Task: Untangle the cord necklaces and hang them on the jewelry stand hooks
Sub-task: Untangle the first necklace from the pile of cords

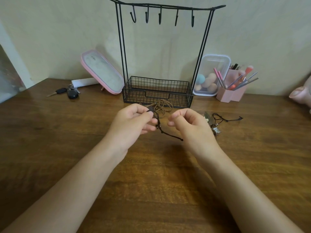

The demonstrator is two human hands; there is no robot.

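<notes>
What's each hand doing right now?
Left hand: pinched shut on the dark cord necklace.
Right hand: fingers curled, holding nothing visible.

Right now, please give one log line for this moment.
left hand: pinches dark cord | right hand: empty | hooks: bare

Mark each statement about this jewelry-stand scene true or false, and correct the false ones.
1. All five hooks on the jewelry stand are empty. True.
2. The left hand pinches a dark cord necklace. True.
3. The right hand grips a makeup brush. False: it holds no brush; the brushes stand in the pink holder.
4. The keys lie inside the wire basket. False: they lie on the table, left of the stand.
</notes>
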